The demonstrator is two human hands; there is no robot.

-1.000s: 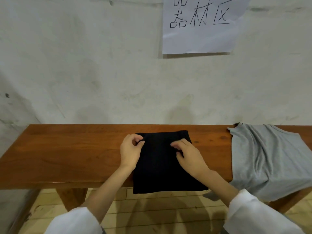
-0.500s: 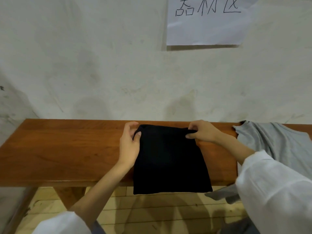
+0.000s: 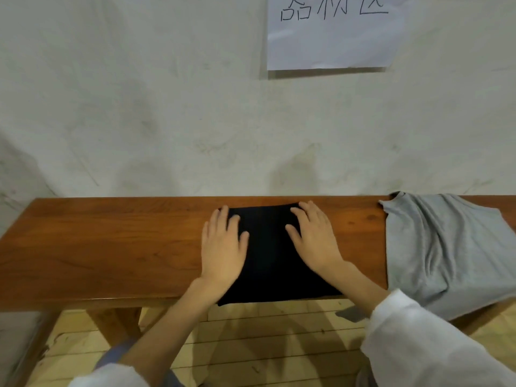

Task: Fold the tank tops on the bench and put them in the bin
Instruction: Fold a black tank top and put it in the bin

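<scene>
The long desk (image 3: pixel 111 247) stands by the wall. A grey top (image 3: pixel 446 252) hangs over its right end, not folded yet. The black top (image 3: pixel 268 261) lies folded in the middle, its near edge just over the front. The left hand (image 3: pixel 223 252) and right hand (image 3: pixel 315 241) lie flat and spread on it. Best to press outward gently so the folds stay neat. No bin shows.

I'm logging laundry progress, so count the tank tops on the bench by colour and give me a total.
Black folded fabric tank top under both flat hands: 1
Grey unfolded fabric tank top draped at the bench's right end: 1
Total: 2
</scene>
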